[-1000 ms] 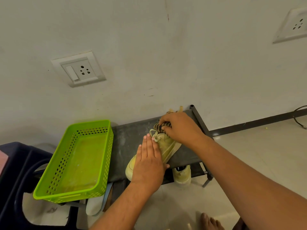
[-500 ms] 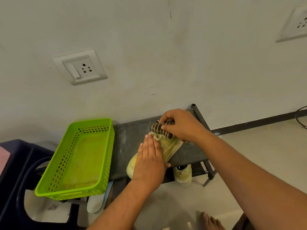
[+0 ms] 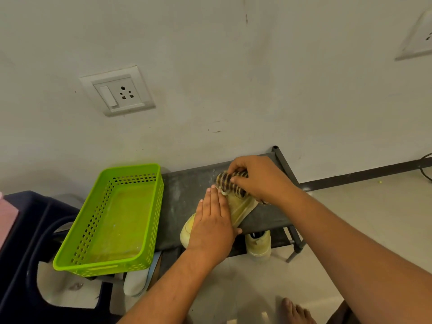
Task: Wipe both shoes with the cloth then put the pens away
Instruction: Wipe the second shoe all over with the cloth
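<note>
A pale yellow shoe lies on the top shelf of a dark grey shoe rack. My left hand rests flat on the shoe's front part, fingers together, pressing it down. My right hand is closed on a striped black and tan cloth, which it presses against the shoe's heel end. A second pale yellow shoe stands on the lower shelf under the rack's front edge. No pens show in the view.
A bright green perforated plastic basket sits on the left of the rack top. A dark blue stool stands at far left. The wall with a socket plate is behind. A white shoe shows below, and a bare foot on the floor.
My right hand has rubbed the cloth a little along the shoe's heel end, exposing more of its stripes. My left hand has stayed pressed on the shoe.
</note>
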